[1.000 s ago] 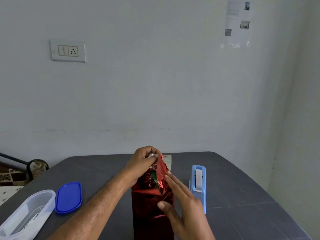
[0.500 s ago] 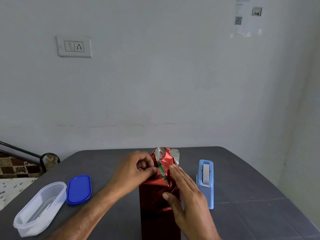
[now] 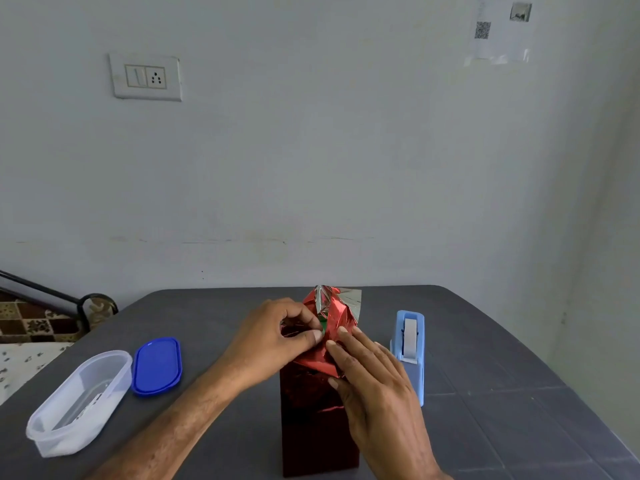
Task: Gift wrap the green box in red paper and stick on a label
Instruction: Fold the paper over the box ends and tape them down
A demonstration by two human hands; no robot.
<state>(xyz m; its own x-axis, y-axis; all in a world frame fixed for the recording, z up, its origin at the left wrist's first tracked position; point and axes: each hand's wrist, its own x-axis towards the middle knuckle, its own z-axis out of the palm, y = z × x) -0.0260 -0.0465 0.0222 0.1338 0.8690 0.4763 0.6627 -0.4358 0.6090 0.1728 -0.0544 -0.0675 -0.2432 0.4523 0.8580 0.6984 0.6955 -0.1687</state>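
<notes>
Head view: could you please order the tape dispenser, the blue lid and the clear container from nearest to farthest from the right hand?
From the right hand:
1. The tape dispenser, immediately on its right.
2. The blue lid, left beyond the wrapped box.
3. The clear container, farther left than the lid.
</notes>
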